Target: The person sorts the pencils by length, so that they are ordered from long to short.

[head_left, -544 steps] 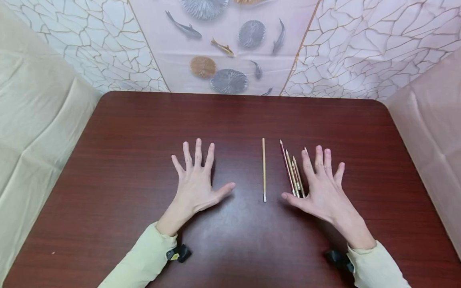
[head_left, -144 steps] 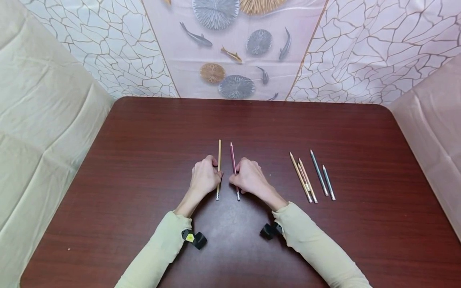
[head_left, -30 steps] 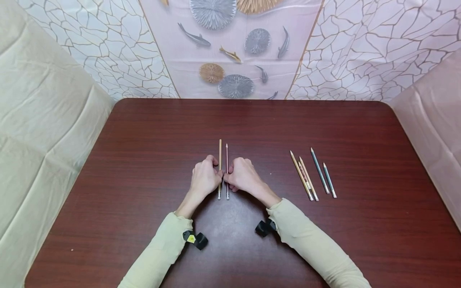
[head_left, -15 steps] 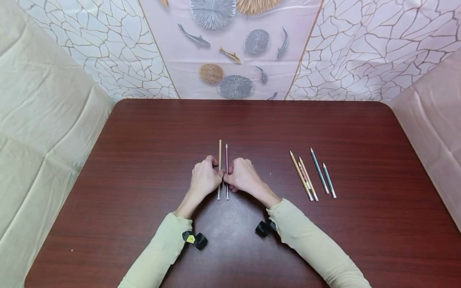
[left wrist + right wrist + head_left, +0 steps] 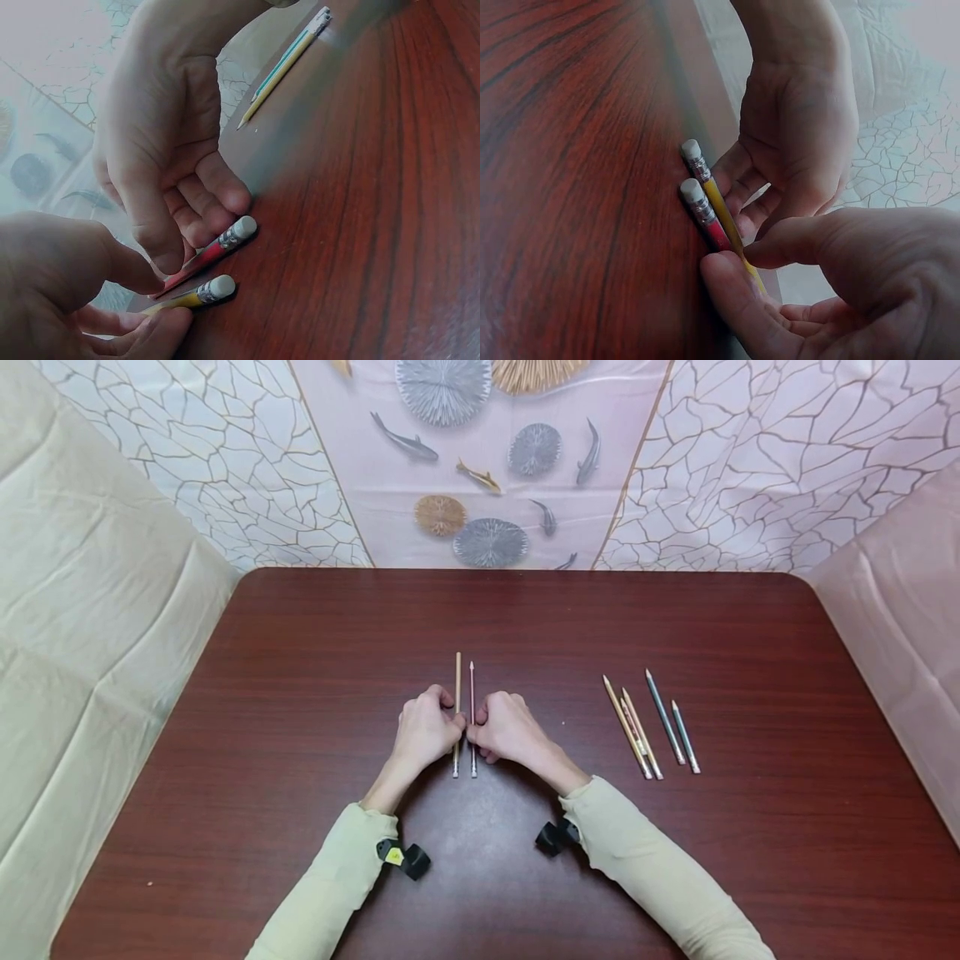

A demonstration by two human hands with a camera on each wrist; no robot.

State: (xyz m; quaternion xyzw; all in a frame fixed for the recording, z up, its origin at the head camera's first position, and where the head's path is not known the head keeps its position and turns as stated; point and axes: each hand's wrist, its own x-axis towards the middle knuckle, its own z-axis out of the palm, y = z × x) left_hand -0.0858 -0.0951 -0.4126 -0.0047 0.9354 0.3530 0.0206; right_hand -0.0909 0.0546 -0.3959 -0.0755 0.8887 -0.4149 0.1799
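My left hand [image 5: 426, 728] pinches a yellow pencil [image 5: 458, 681] with a flat, unsharpened far end. Beside it, my right hand [image 5: 512, 728] pinches a red pencil [image 5: 472, 689] whose sharpened tip points away from me. Both pencils lie on the table almost parallel, a narrow gap between them, their white erasers roughly level at the near end. The left wrist view shows the yellow pencil's eraser [image 5: 221, 286] next to the red pencil's eraser [image 5: 244, 226]. In the right wrist view, thumb and fingers of my right hand [image 5: 870, 277] cover part of the red pencil [image 5: 717, 234].
Off to the right on the brown table [image 5: 337, 627] lie several more pencils: a yellow one [image 5: 627, 727], a few lighter ones close beside it, a long blue one [image 5: 665, 717] and a shorter blue one [image 5: 686, 737]. A patterned cloth [image 5: 480, 443] hangs behind the table.
Earlier both hands were spread open and held nothing. The yellow pencil has moved left, and the red one has left the right-hand group to lie beside it. Nothing visibly moves in the last second.
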